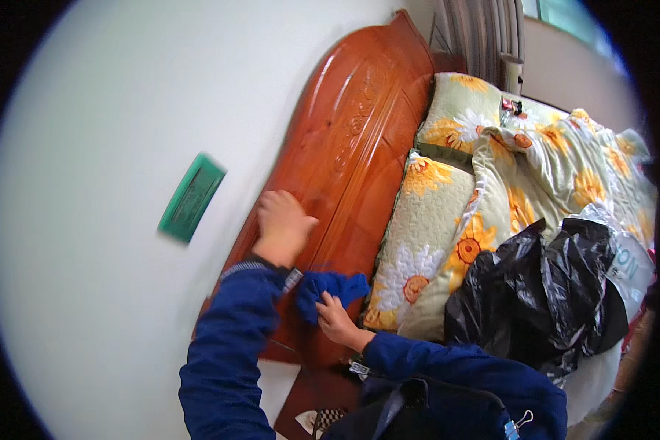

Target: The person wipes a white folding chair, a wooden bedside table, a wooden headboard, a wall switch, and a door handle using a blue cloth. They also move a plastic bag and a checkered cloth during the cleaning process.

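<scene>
A reddish-brown carved wooden headboard [352, 147] leans across the middle of the view against the white wall. My left hand [282, 226] lies on its upper edge, fingers stretched and thumb apart, slightly blurred, with nothing seen in it. Below it, my right hand [336, 320] grips a bunched blue cloth [348, 287] against the lower face of the headboard. Part of the cloth is hidden by my fingers and my left cuff.
Floral pillows [425, 242] and a rumpled floral quilt [587, 169] cover the bed right of the headboard. A black plastic bag [535, 293] lies on the near bedding. A green plaque [191, 198] is on the wall. Striped curtains [480, 37] hang at the back.
</scene>
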Demonstrator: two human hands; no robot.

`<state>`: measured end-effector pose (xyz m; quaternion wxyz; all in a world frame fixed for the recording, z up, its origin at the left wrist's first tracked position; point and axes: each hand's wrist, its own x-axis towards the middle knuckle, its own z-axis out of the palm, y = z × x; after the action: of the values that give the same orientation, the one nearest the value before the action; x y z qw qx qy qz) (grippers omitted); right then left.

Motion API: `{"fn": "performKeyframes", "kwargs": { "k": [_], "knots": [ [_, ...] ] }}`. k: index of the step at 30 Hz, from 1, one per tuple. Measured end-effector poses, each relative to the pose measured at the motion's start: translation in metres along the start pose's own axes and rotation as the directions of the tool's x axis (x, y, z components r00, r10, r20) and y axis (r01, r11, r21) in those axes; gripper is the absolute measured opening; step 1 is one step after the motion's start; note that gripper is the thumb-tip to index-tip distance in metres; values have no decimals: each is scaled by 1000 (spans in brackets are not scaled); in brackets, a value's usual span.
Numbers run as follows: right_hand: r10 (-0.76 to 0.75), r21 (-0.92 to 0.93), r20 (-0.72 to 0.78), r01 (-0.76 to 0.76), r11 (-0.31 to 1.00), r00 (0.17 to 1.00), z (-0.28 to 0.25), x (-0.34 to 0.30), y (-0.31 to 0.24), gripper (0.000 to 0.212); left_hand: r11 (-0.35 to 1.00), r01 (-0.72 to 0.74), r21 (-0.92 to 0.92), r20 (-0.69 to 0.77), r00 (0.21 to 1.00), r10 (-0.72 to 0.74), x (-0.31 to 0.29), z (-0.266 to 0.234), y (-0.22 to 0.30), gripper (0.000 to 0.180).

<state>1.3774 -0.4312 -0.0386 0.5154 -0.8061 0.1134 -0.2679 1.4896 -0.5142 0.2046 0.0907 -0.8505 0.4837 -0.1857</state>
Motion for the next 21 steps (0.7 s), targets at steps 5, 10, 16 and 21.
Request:
{"fn": "performKeyframes", "kwargs": {
  "k": [5,10,16,21],
  "knots": [
    [101,385,555,-364,848,825,20,-127,-17,19,763,-306,-570,205,846,492,-268,-60,37,28],
    [189,-40,808,-268,963,558,39,-195,-18,16,629,361,-689,495,868,43,-499,-19,-22,34],
    [-376,214,789,357,909,486,74,-212,-39,15,192,920,-341,808,391,-441,-750,105,-15,38],
    [411,-90,802,-593,800,433,90,-217,-67,18,-861,503,-76,997,21,-76,-866,173,94,38]
  ]
}}
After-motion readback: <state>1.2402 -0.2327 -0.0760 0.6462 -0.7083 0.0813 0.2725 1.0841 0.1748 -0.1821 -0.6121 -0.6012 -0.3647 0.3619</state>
